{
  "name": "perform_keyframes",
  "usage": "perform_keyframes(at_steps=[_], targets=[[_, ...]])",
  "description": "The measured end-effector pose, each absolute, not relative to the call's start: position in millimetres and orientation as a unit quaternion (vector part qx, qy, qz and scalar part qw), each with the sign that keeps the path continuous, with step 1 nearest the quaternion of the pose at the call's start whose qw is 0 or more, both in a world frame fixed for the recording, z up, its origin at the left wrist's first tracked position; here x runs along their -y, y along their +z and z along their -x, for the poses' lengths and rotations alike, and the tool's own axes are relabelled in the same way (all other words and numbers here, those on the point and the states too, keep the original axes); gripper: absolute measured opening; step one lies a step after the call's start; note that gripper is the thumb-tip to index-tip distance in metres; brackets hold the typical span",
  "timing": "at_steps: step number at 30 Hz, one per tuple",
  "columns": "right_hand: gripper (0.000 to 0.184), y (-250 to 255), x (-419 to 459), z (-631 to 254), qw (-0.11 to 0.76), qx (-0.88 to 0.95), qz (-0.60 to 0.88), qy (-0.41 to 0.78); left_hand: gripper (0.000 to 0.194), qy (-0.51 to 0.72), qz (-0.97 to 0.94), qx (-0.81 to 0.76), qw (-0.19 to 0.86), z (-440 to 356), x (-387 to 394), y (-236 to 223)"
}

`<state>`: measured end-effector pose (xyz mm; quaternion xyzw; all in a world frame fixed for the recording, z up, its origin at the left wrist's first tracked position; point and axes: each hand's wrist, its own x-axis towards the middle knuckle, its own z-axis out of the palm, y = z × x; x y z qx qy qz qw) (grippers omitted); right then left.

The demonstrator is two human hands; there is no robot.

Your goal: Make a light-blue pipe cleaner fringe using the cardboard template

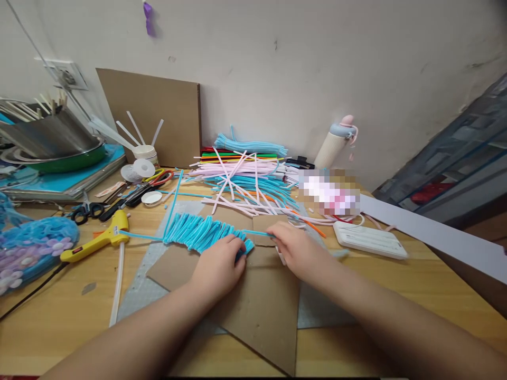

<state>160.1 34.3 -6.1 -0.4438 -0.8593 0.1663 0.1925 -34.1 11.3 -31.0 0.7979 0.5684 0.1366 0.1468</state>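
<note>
Paper cup (144,152) holds white sticks (137,129).

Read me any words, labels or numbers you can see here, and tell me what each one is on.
No text can be read.
Glue gun: a small red label, too small to read.
Pixelated patch behind the right hand: blurred out, unreadable.
White pad: rows of marks, too small to read.
Cardboard under the left hand: no print visible.
</note>
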Motion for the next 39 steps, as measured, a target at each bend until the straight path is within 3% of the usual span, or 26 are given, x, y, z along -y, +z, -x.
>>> perform_keyframes(at_steps=[2, 9, 17, 22, 31, 39], targets=[[0.024, -2.2, -27.5, -162.9, 0.226, 0.854, 0.434, 0.175, 0.012, 0.154, -0.790, -0.574, 0.148, 33.7, -11.5, -31.1], [0.025, -20.4, -6.2, -160.4, 0.198, 0.836, 0.480, 0.178, 0.009, 0.120, -0.801, -0.570, 0.138, 30.8, -7.4, -28.6], [0.012, -26.9, -0.5, -153.7, 0.231, 0.779, 0.534, 0.235, 0.007, 0.229, -0.753, -0.585, 0.196, 33.6, -13.8, -31.4], [0.010, -31.8, -4.6, -149.5, 0.209, 0.784, 0.530, 0.247, 0.011, 0.261, -0.738, -0.572, 0.245, 30.8, -11.1, -30.7], [0.010, -29.3, -8.7, -162.9, 0.115, 0.803, 0.543, 0.216, 0.007, 0.169, -0.836, -0.508, 0.119, 24.4, -9.8, -34.6], [0.008, -35.8, -14.1, -153.0, 0.144, 0.744, 0.536, 0.372, 0.008, 0.198, -0.802, -0.541, 0.156, 23.9, -10.1, -38.6]])
